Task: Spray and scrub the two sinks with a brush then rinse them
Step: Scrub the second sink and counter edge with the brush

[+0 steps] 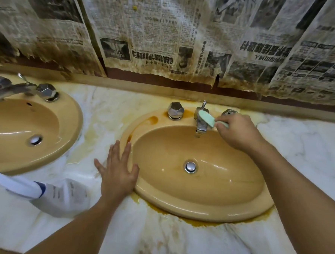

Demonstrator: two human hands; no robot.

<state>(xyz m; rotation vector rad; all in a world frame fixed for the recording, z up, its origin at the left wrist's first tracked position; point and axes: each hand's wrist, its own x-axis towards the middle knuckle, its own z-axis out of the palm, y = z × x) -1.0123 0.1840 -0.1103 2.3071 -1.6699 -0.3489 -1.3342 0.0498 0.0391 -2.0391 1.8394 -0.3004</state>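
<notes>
Stained, yellowed newspaper sheets (167, 35) hang on the wall behind a pale marble tabletop (157, 239) that carries two tan oval sinks. At far left, the left sink (69, 125) shows a chrome faucet with faceted knobs (19, 89) at its back rim and a closed chrome drain plug in the basin. In front of it, at the tabletop's near edge, a white spray bottle (62, 195) with a purple-trimmed nozzle lies on its side, nozzle pointing left. The left hand (117, 171) rests palm down, fingers spread and holding nothing, on the tabletop with its fingertips touching the left rim of the right sink (207, 208). Orange-brown stains ring that sink's rim and spread onto the marble around it. A faceted chrome knob (175, 110) stands at its back left. The right hand (238, 131) reaches over the basin's back, fingers closed around the handle of a pale green brush (207, 119), whose head lies against the top of the chrome spout (200, 124). A second knob (229, 112) sits just behind the hand, partly hidden.
</notes>
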